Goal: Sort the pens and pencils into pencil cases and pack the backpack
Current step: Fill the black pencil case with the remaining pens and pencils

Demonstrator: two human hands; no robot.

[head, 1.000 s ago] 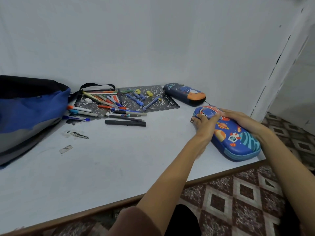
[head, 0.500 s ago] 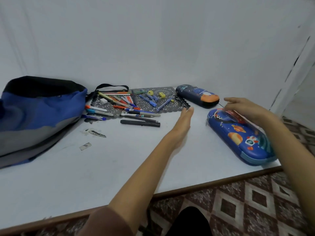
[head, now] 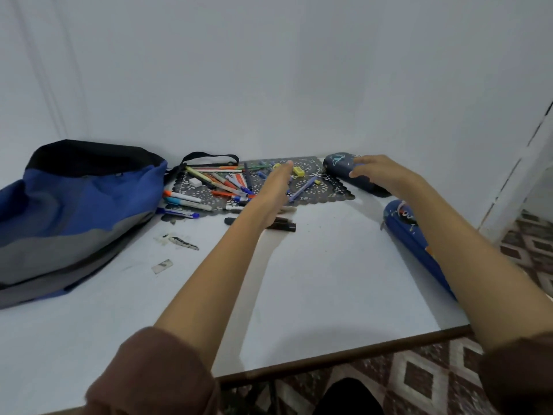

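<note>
Several pens and pencils lie heaped on a dark lace mat at the back of the white table. My left hand stretches flat over the heap, fingers straight, holding nothing. My right hand hovers with spread fingers over the dark pencil case by the wall; contact is unclear. The blue space-print pencil case lies at the right table edge, partly hidden under my right forearm. A blue, grey and black backpack slumps at the left.
A black marker lies just in front of the mat, half under my left hand. A yellow eraser and a white eraser sit on the mat. Paper scraps lie mid-left. The table's wooden front edge borders a patterned floor.
Both hands left the blue space-print case. The left hand reached forward over the pens, and the right hand moved back to the dark case.
</note>
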